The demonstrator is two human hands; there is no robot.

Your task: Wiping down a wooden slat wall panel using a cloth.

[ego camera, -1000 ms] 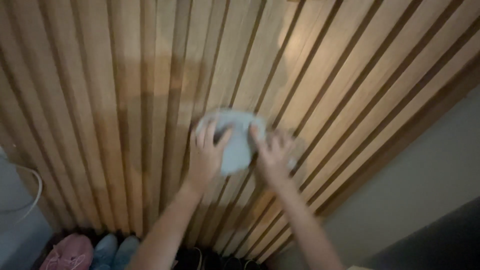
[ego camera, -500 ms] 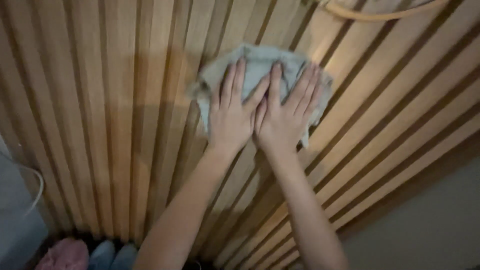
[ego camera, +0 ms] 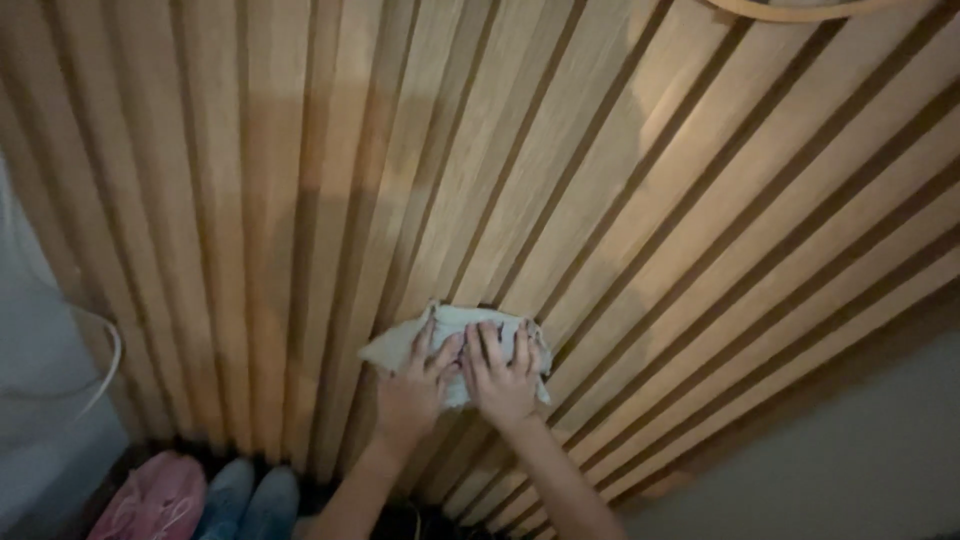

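Note:
A pale grey cloth is pressed flat against a wall of vertical wooden slats. My left hand lies on the cloth's left part with fingers spread upward. Beside it, touching thumb to thumb, my right hand presses on the cloth's right part. Both palms cover most of the cloth; only its left corner and top edge show. Both forearms reach up from the bottom of the view.
A pink shoe and a pair of blue shoes sit on the floor at the bottom left. A white cable hangs at the left. A plain grey wall adjoins at the lower right. A curved wooden rim shows at the top.
Both hands and the cloth slid up the slats and then back down to a lower spot on the wall. The hands stayed pressed on the cloth throughout.

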